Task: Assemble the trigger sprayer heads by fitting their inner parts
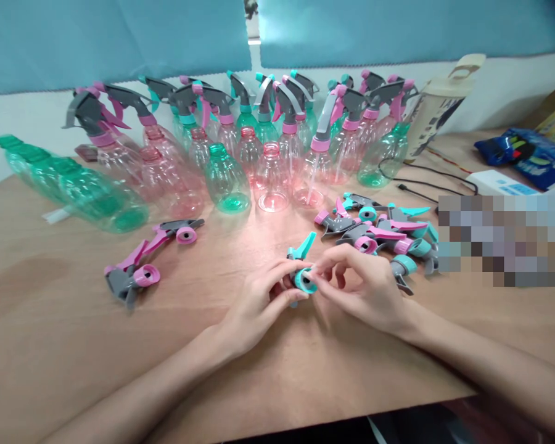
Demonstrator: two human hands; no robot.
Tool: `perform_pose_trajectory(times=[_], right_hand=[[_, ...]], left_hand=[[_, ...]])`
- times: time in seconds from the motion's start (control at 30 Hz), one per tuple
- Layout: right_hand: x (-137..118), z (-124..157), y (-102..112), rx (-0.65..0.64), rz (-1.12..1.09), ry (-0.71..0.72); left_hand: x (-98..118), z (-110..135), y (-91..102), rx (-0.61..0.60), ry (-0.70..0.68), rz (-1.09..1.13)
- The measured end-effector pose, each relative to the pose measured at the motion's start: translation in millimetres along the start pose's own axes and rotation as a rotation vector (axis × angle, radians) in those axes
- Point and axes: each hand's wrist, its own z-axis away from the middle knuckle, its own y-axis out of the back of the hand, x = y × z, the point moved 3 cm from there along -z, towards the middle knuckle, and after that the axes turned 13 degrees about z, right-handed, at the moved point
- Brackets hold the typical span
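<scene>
My left hand (pixel 263 302) is closed around a grey trigger spray head with a turquoise collar (pixel 306 280) and a turquoise trigger (pixel 304 246). The collar's open end faces me. At its right rim the thumb and forefinger of my right hand (pixel 363 287) are pinched together; whatever lies between those fingertips is too small to make out. To the left, two loose grey spray heads with pink collars rest on the table, one nearer (pixel 130 280) and one farther (pixel 178 231). A pile of pink and turquoise spray heads (pixel 370 231) lies right of my hands.
Behind my hands stand several clear bottles, some open like the green bottle (pixel 226 185), others fitted with spray heads. Green bottles (pixel 87 191) lean or lie at left. A tall cup (pixel 439 105), black cable (pixel 416 189) and blue packet (pixel 531 154) are at right. The wooden table (pixel 268 382) ends in front.
</scene>
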Motion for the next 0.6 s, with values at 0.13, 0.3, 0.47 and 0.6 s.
perform_pose_trajectory(times=[0.13,0.3,0.47,0.6], right_hand=[[5.3,-4.9,5.6,0.03,-0.136,-0.08],[0.5,-5.7,5.2,-0.063,-0.165,0.098],[-2.7,-4.7,3.6,-0.08,-0.068,0.209],[-0.3,-4.3,1.6,-0.089,-0.048,0.197]], left_hand=[[-1.7,1.0,0.6,-0.002,0.019,0.009],[-2.3,0.8,1.8,0.013,0.008,0.019],[-2.2,0.4,1.5,0.002,0.005,-0.007],[-1.8,0.2,1.5,0.002,-0.008,-0.019]])
